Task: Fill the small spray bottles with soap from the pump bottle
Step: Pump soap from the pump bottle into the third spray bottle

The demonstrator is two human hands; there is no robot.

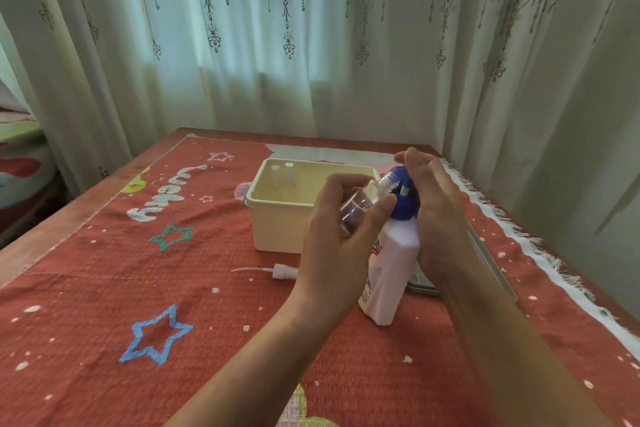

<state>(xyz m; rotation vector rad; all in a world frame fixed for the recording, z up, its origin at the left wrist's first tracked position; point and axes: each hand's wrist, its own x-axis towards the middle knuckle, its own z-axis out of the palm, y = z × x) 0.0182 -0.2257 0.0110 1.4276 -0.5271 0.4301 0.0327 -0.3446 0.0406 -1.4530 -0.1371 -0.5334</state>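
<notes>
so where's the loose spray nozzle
Head view: the spray nozzle lies on the red cloth, in front of the cream tub, left of the pump bottle.

Three small spray bottles, one pump bottle, one tub, one loose sprayer

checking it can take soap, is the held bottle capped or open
Open: the bottle has a bare neck; a sprayer top lies on the cloth.

A spray bottle is gripped by the left hand at ten o'clock of the pump bottle, whose head is pressed by the right hand.
</notes>
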